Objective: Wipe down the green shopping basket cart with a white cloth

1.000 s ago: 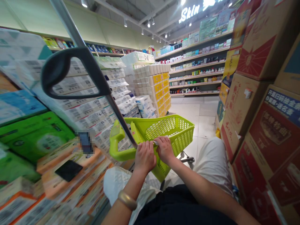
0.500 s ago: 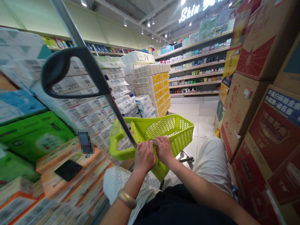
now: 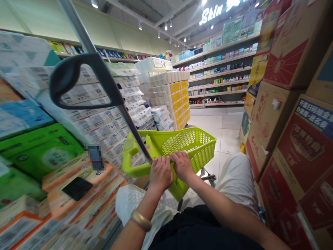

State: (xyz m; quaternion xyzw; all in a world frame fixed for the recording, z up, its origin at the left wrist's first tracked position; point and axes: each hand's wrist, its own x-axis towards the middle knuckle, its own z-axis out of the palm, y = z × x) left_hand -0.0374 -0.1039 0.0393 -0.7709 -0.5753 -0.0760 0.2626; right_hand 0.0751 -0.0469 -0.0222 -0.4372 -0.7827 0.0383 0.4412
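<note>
A lime-green plastic shopping basket (image 3: pixel 192 147) on wheels stands on the aisle floor in front of me. Its grey telescopic pull handle (image 3: pixel 104 80) rises toward the upper left and ends in a black loop grip. My left hand (image 3: pixel 160 172) and my right hand (image 3: pixel 182 166) sit side by side on the basket's near rim, at the foot of the handle rod. The fingers of both hands are curled and pressed together around something small and pale that I cannot make out. A gold bangle (image 3: pixel 141 220) is on my left wrist.
Stacked tissue packs (image 3: pixel 99 121) in white, green and orange line the left. A black phone (image 3: pixel 77 188) lies on an orange pack. Brown and red cartons (image 3: pixel 288 114) tower on the right. Tiled floor (image 3: pixel 223 128) runs ahead to product shelves (image 3: pixel 218 73).
Almost nothing differs; the view shifts a few pixels and both hands stay on the basket's rim.
</note>
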